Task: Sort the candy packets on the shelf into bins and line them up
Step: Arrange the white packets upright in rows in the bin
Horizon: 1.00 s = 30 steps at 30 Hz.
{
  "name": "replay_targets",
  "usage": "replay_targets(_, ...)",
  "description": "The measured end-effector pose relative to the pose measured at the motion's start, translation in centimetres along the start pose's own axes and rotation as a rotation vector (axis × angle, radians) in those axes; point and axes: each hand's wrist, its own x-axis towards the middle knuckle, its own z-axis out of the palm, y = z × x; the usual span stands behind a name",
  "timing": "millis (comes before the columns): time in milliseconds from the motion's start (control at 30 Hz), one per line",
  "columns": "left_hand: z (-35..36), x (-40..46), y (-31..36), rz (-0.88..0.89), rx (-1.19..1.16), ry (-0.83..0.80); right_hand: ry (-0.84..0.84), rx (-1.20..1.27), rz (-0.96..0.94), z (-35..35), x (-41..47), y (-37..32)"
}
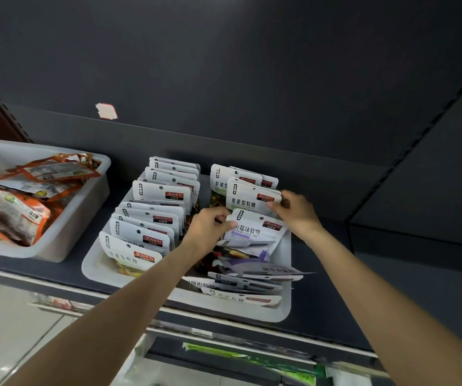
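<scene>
My left hand (209,224) pinches the purple-label candy packet (252,228) at its top left corner; my right hand (294,208) grips the star-candy packet (248,200) behind it. Both stand in the white bin (285,310) on the shelf (321,302). Judged light, floppy, slick film; hold by top edge. White fronts, red logo.

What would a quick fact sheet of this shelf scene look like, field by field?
setting: dark shelf with two white bins
left bin: orange packets, piled loosely
middle bin: white candy packets
left row: standing upright, lined up front to back
right side, back: a few upright packets
right side, front: loose packets lying flat, unsorted
left hand: grip on the purple-label packet
right hand: grip on the upright packet behind
wall: dark, with a pale tape patch
</scene>
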Motion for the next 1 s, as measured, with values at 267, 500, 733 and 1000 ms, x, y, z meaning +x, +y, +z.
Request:
replay_targets(267,-1.2,-0.2,1.4,0.039,0.022,0.088,0.006,0.048,-0.158,-0.5,-2.1,-0.7)
replay_targets(500,-2.5,-0.5,2.4,-0.073,0.006,-0.080,-0.105,-0.289,-0.133,-0.1,-0.9,-1.7)
replay_targets(733,-3.6,-1.3,2.6,-0.047,0.488,-0.243,0.080,-0.325,-0.063,-0.3,-1.3,-1.9)
replay_targets(1000,-4.8,-1.4,3.0,0.090,0.582,-0.176,-0.056,-0.318,-0.132,-0.6,-2.0,-2.4)
